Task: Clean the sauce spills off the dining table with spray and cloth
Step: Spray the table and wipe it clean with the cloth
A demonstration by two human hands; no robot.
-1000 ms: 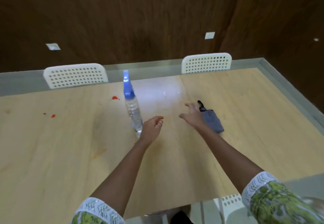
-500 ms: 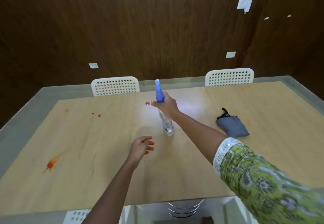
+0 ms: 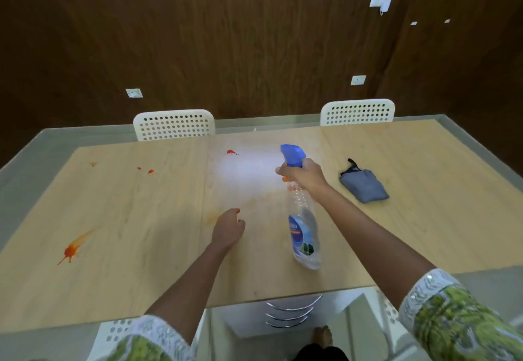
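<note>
One spray bottle [image 3: 303, 227], one cloth [image 3: 363, 184], two hands, two far-side chairs, one table [image 3: 424, 233].

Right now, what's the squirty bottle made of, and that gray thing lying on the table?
The spray bottle looks like thin clear plastic, since you can see through its ribbed body, with a solid blue plastic trigger head gripped by the right hand. The gray cloth looks like soft woven fabric: it lies folded and matte, with a dark loop at one corner.

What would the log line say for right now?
right hand: grips clear plastic spray bottle with blue trigger head | left hand: holds nothing | folded grey cloth: untouched | red sauce spills: unwiped
</note>
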